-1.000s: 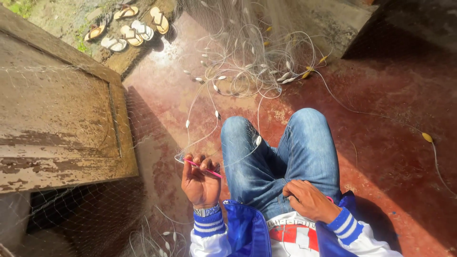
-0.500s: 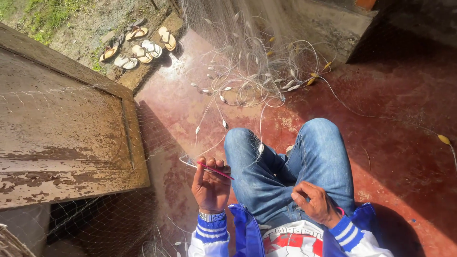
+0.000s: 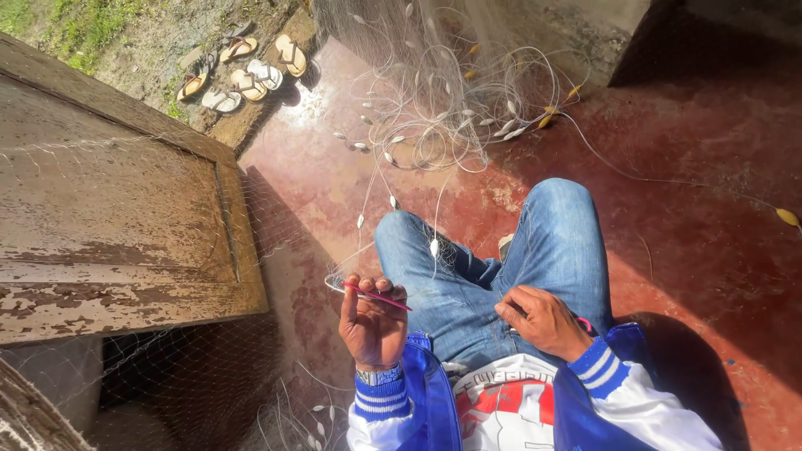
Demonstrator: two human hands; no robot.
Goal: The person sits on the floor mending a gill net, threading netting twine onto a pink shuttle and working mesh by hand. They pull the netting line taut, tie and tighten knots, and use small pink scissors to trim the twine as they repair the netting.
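I sit on a red floor in blue jeans [image 3: 468, 276]. My left hand [image 3: 372, 321] is raised, palm toward me, fingers closed on a thin pink netting needle [image 3: 380, 296] and on a fold of fine fishing net. Net lines with small white floats run from that hand across my knee to a heap of net [image 3: 443, 108] farther out on the floor. My right hand [image 3: 543, 321] rests on my right thigh, fingers curled at the jeans; whether it grips anything I cannot tell.
A worn wooden board [image 3: 109, 217] stands at my left with net draped over it. Several sandals [image 3: 242, 63] lie beyond the floor's edge near grass. A yellow float [image 3: 787, 216] on a line lies at the far right.
The view shifted slightly. My left hand keeps the pink needle at nearly the same height. My right hand slid a little on the thigh.
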